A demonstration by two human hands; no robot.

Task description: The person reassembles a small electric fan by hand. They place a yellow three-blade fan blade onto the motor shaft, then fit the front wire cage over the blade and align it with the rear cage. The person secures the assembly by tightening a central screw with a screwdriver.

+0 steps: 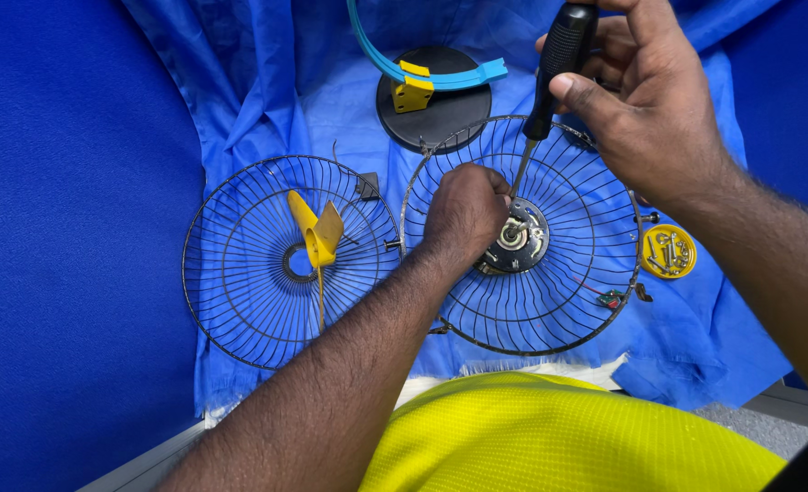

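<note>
- The rear fan guard [568, 273], a round black wire cage with spokes running out from a dark motor hub [518, 239] at its centre, lies flat on a blue cloth [313, 100] over the worktop.
- The right hand [645, 100] is closed around the black handle of a screwdriver [550, 77], held above the guard's upper rim; the thin metal shaft slants down, its tip just at the upper left of the hub.
- The left hand [463, 214] rests on the guard just left of the hub, its fingers curled in at the hub's edge beside the screwdriver tip; whether they pinch anything cannot be told.
- Left of this guard, nearly touching its rim, lies a second wire guard [240, 273] with a yellow fan blade [315, 232] resting on its centre ring.
- Above the rear guard sits a round black base [440, 114] carrying a yellow bracket [411, 91] and a curved light-blue band [395, 68].
- Right of the guard, just beside its rim, a small yellow dish [669, 251] holds screws.
</note>
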